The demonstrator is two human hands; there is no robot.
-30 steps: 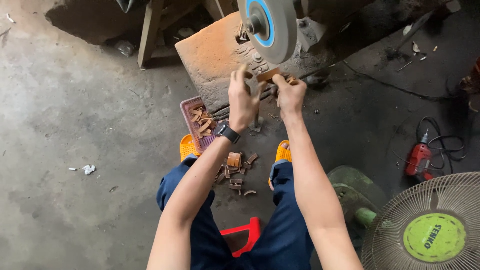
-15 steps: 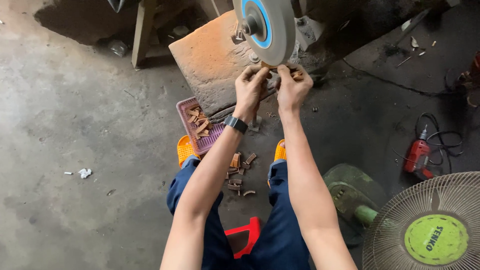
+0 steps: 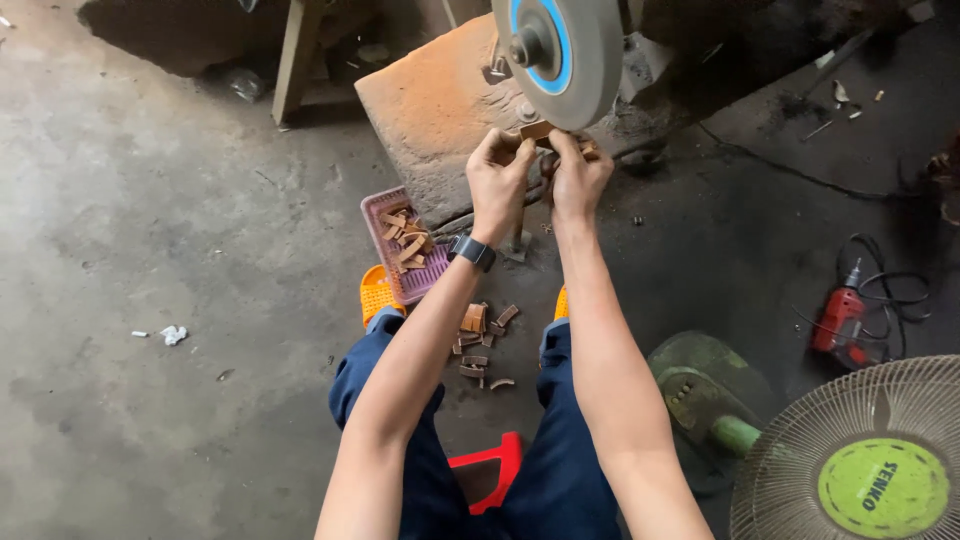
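Both bare arms reach straight out in front, close together. The left hand (image 3: 497,178) and the right hand (image 3: 578,178) are up high, side by side and almost touching. The fingers of both hands are curled and pinched tight at the tips. The left wrist wears a dark watch band, and the elbows are bent a little

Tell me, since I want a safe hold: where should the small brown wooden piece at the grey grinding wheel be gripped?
Grip the small brown wooden piece by its two ends, from below and from the near side, as the left hand and right hand do. Its top edge meets the grey grinding wheel, so fingers probably belong low, away from the rim.
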